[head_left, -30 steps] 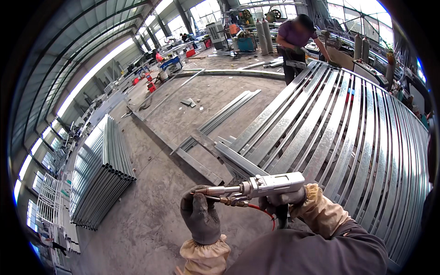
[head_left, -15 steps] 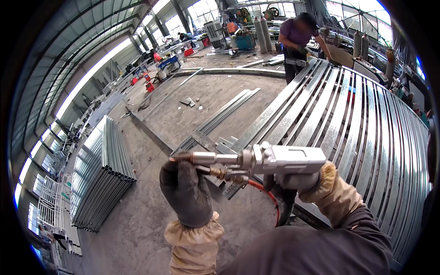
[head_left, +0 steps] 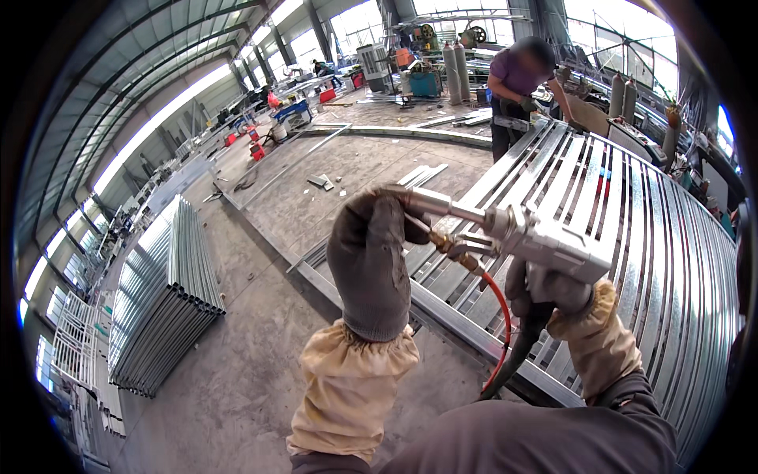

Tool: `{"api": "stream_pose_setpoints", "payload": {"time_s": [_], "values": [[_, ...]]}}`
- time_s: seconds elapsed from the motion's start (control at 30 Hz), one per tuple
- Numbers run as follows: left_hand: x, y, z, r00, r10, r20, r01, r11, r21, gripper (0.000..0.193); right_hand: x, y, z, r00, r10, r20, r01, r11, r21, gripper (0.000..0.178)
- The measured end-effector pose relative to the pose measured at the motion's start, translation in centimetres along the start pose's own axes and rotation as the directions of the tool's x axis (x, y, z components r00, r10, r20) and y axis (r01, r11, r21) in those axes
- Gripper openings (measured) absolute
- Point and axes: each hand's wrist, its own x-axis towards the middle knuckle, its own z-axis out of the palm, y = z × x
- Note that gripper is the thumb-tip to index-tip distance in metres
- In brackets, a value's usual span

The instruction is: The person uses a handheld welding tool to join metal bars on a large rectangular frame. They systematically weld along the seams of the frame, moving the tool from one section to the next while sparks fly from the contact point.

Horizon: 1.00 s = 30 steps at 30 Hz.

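A silver welding gun (head_left: 564, 246) is held up in front of me, its nozzle pointing left. My right hand (head_left: 559, 291), in a dark glove, is wrapped round its grip. The gloved left hand (head_left: 368, 265) is closed about the narrow nozzle end, with the tip hidden by the fingers. Under the nozzle runs a brass-coloured fitting (head_left: 456, 249), from which a red hose (head_left: 506, 320) curves down. A thick black cable (head_left: 521, 355) drops from the grip. Tan cuffs cover both wrists. Below the gun lies a large frame of galvanized metal slats (head_left: 632, 261).
A stack of metal tubes (head_left: 162, 304) stands on the floor to the left. Across the frame, a person in a purple shirt (head_left: 517, 79) bends over its far end. Gas cylinders (head_left: 456, 69) and a teal machine (head_left: 424, 84) are at the back. A long steel beam (head_left: 268, 241) crosses the floor.
Both hands have carried the welding gun to the right, and its nozzle end has risen so the gun tilts. The view has shifted slightly. The person opposite remains bent over the frame.
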Motion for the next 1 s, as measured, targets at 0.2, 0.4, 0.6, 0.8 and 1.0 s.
{"api": "stream_pose_setpoints", "payload": {"time_s": [0.2, 0.4, 0.6, 0.8, 1.0], "values": [[-2.5, -5.6, -1.4, 0.972, -0.203, -0.118, 0.197, 0.979, -0.059, 0.016, -3.1, 2.9, -2.1, 0.976, 0.206, -0.073, -0.188, 0.960, 0.207, 0.025], [-2.7, -10.8, -0.5, 0.946, -0.266, -0.185, 0.273, 0.962, 0.015, 0.008, -4.3, 4.8, -7.9, 0.965, 0.259, -0.036, -0.240, 0.932, 0.272, 0.019], [-1.6, -13.5, 3.0, 0.938, -0.291, -0.190, 0.310, 0.948, 0.076, 0.007, -5.5, 4.7, -10.2, 0.935, 0.309, -0.175, -0.246, 0.919, 0.307, 0.026], [0.2, -16.9, 3.3, 0.954, -0.294, -0.059, 0.298, 0.950, 0.093, 0.007, -6.5, 5.7, -12.0, 0.938, 0.244, -0.247, -0.166, 0.940, 0.298, 0.019], [2.3, -20.4, -0.7, 0.918, -0.382, 0.104, 0.379, 0.924, 0.049, 0.019, -6.5, 9.3, -12.6, 0.905, 0.215, -0.367, -0.171, 0.974, 0.148, 0.029]]}}
